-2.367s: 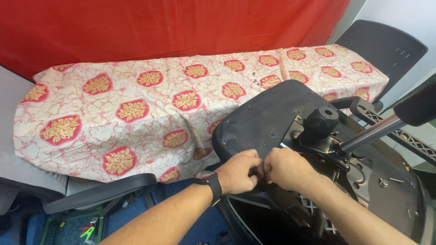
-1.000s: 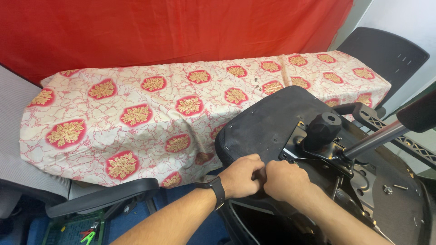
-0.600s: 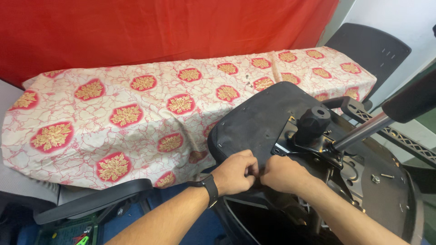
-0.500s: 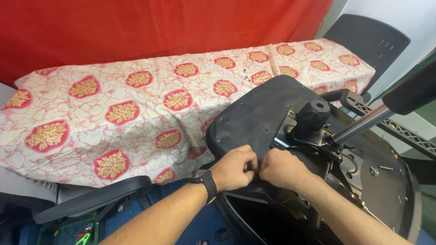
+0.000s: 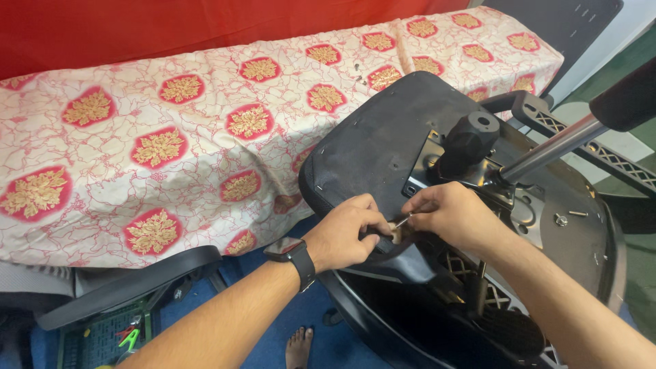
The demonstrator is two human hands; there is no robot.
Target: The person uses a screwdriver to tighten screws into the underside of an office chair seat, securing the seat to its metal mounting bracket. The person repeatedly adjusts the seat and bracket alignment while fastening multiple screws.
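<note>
Both hands have stayed together at the near edge of the upturned chair seat (image 5: 383,143) beside the patterned worktop (image 5: 171,137). Left hand (image 5: 345,232) grips the black armrest bracket (image 5: 393,256); right hand (image 5: 454,215) pinches a thin metal screw (image 5: 403,221), tip at the bracket.

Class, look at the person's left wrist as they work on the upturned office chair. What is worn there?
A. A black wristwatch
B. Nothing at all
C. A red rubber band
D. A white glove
A. A black watch with a dark square face sits on the wrist just behind the left hand, which is bare and rests at the edge of the chair's black seat underside, close to the right hand.
</note>
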